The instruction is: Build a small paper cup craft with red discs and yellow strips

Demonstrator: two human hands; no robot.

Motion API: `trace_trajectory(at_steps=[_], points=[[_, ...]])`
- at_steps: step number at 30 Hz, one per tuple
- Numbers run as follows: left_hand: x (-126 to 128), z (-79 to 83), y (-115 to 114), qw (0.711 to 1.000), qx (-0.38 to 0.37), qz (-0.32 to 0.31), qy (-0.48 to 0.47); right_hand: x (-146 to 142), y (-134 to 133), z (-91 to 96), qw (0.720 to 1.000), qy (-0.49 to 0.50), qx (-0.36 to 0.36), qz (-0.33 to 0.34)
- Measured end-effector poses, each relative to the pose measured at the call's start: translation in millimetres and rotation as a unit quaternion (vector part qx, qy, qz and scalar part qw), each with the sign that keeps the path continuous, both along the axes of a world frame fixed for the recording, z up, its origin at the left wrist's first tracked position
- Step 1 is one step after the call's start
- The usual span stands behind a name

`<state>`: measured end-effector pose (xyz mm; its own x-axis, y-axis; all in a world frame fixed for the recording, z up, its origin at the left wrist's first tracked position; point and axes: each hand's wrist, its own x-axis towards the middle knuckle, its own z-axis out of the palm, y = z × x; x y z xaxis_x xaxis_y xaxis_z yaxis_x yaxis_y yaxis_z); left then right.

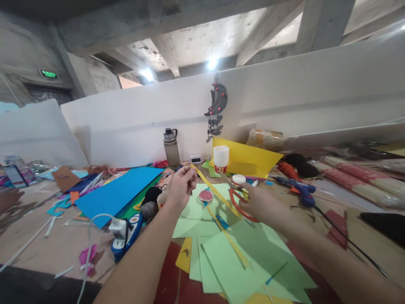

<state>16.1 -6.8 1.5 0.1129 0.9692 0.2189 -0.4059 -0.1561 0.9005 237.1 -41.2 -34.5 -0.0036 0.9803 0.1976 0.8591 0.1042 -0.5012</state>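
My left hand (181, 184) is raised above the table and pinches the top end of a long yellow paper strip (211, 189). The strip slopes down to the right toward my right hand (257, 202). That hand is closed in the handles of red scissors (239, 202), whose blades meet the strip. Below them lie several light green paper sheets (240, 257) with yellow sheets under their edges.
A blue sheet (115, 192) lies left. A grey water bottle (171, 147), stacked paper cups (220, 158) and a big yellow sheet (249, 160) stand at the back. A blue glue gun (299, 188) with its black cord lies right, another glue gun (126, 232) front left.
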Motion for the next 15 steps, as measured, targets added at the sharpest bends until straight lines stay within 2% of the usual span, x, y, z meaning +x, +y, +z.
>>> trace_trajectory(at_steps=[2,3,5,7,9,10,13,15], points=[[1,5.5,-5,0.999,0.032,0.032,0.009,-5,-5,8.3,0.995,0.103,0.013,0.002],[3,7.8,-7,0.998,0.047,0.047,0.013,-7,-8,11.4,0.983,0.184,0.013,0.023],[8,10.3,-13,0.995,0.075,0.069,0.02,-12,-13,14.0,0.931,0.354,0.022,0.091],[15,9.0,-18,0.989,0.11,0.087,0.037,-15,-15,11.8,0.87,0.464,0.031,0.164],[23,3.8,-24,0.98,0.15,0.105,0.073,-17,-13,7.0,0.828,0.523,0.035,0.199],[27,0.1,-27,0.975,0.169,0.111,0.097,-18,-12,4.8,0.815,0.543,0.03,0.197],[35,-11.3,-37,0.95,0.216,0.112,0.196,-24,-9,3.1,0.794,0.59,-0.003,0.147],[38,-16.0,-42,0.921,0.271,0.1,0.262,-28,-9,6.5,0.785,0.605,-0.025,0.134]])
